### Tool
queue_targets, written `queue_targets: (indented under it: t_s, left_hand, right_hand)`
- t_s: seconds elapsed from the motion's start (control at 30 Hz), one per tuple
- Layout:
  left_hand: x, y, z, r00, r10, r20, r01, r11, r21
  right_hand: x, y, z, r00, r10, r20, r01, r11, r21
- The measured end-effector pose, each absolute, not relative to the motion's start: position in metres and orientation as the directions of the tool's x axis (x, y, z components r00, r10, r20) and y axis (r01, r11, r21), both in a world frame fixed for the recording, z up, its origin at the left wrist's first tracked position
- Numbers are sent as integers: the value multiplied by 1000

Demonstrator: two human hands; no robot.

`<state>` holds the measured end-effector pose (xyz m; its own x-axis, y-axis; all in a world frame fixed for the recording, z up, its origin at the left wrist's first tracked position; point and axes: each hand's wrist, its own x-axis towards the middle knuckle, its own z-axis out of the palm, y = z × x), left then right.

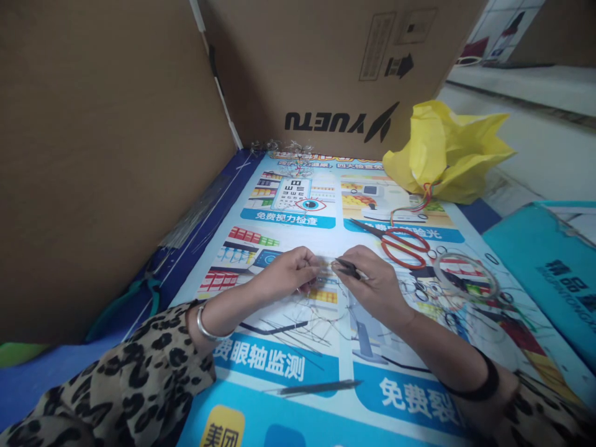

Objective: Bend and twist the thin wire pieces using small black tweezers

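Observation:
My left hand (295,270) is closed in a pinch on thin wire, which is fine and blurred at the fingertips. Close beside it, my right hand (375,285) grips a small dark pointed tool (348,268), its tip turned toward the left fingertips. The fingers hide most of the tool, so its exact kind does not show. Loose thin wires (321,320) spread over the printed poster sheet (344,347) under both hands. Beyond my right hand lie scissors (405,247) with red-orange handles. A bundle of dark thin rods (321,387) rests nearer to me.
Cardboard panels (298,74) stand at the left and back. A yellow bag (428,149) with coloured strings sits back right, near a wire coil (465,276) and a teal box (549,267). Teal-handled pliers (151,288) lie left; twisted wire pieces (298,161) are at the back.

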<state>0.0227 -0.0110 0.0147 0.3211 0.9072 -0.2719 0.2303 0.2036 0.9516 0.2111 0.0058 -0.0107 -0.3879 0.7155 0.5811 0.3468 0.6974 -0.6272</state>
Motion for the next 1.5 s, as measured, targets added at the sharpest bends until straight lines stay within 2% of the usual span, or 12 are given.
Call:
queue_targets:
  t_s: [0.17,0.37,0.57,0.73,1.03,1.23,1.4,1.5]
  left_hand:
    - [23,-14,20,411,868,-278,147,238,960]
    - [21,-18,22,474,793,-382,91,388,917]
    - [18,-18,18,505,753,-421,73,449,891]
    - [22,-20,19,471,768,-435,74,457,887]
    - [28,-25,19,358,856,-373,51,380,923]
    - [29,-25,20,365,857,-363,78,360,930]
    - [27,-24,17,355,872,-337,71,334,940]
    - [25,-22,17,324,882,-342,71,338,938]
  right_hand:
    - [210,5,-9,-361,743,564,347,668,-658]
    - [210,4,-7,-350,748,564,341,662,-667]
    - [210,4,-8,-345,747,568,342,664,-665]
    - [210,4,-8,-347,749,565,332,662,-672]
    - [209,4,-7,-337,756,561,361,654,-665]
    - [208,4,-6,-351,743,570,372,669,-643]
    - [213,6,-9,-379,696,609,391,718,-576]
    - [222,12,-13,-383,674,632,480,730,-487]
